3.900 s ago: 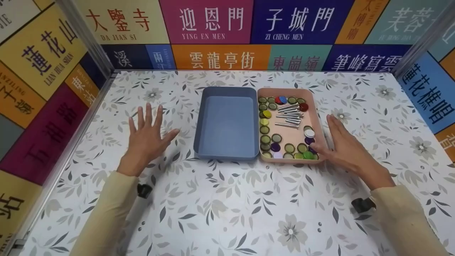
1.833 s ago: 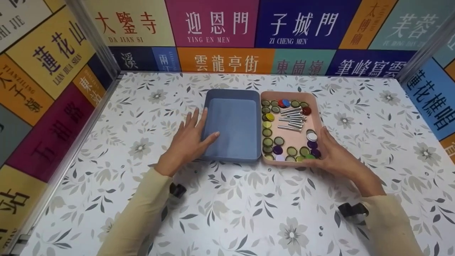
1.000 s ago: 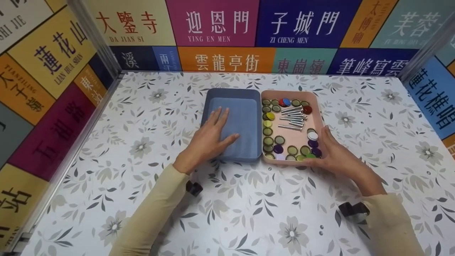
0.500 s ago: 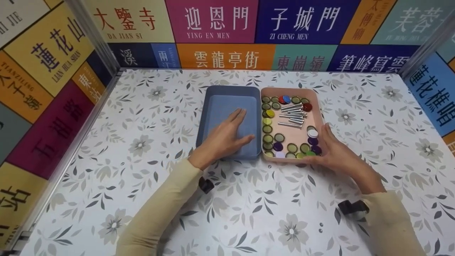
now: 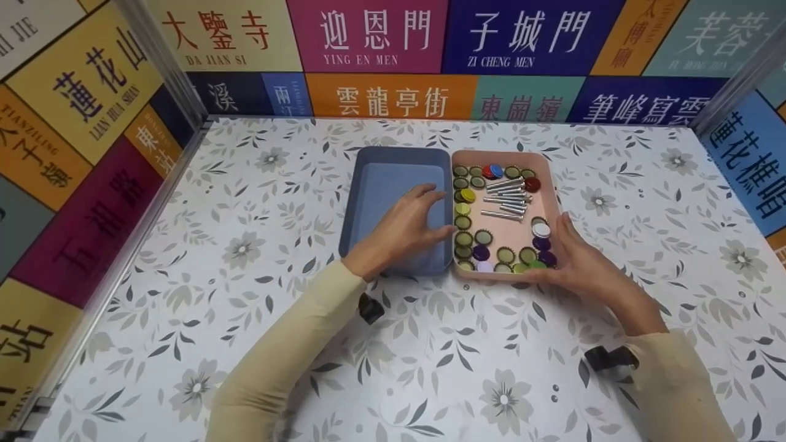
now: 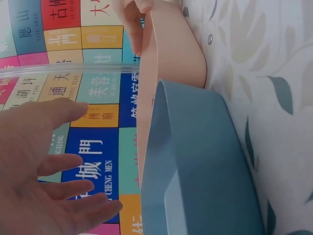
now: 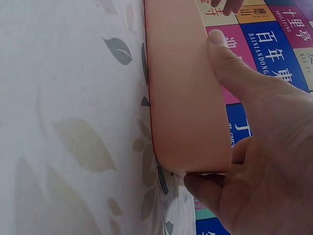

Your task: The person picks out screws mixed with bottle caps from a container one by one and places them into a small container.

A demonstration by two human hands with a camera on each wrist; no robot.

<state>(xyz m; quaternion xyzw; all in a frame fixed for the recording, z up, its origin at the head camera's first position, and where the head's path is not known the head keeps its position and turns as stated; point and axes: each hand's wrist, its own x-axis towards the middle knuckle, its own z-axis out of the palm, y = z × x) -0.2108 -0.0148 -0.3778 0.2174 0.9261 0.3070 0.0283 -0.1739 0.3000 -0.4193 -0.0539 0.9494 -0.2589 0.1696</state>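
My left hand hovers over the right half of the blue tray, fingers loosely bent and holding nothing. Its fingertips come close to where that tray meets the pink tray. The left wrist view shows this hand above the blue rim, fingers apart. My right hand grips the pink tray's near right corner, with the thumb along the front wall and the fingers against the right side. Inside the pink tray, bottle caps line the edges, and several silver screws lie in the upper middle.
Both trays stand side by side on a table with a leaf-and-flower cover. Colourful printed panels wall off the back and both sides. Among the caps, a white one sits by the right wall and a dark red one near the far corner.
My left hand has moved right, from the table beside the blue tray to over its right half, its fingers bending more. My right hand has settled on the pink tray's corner and stayed there.
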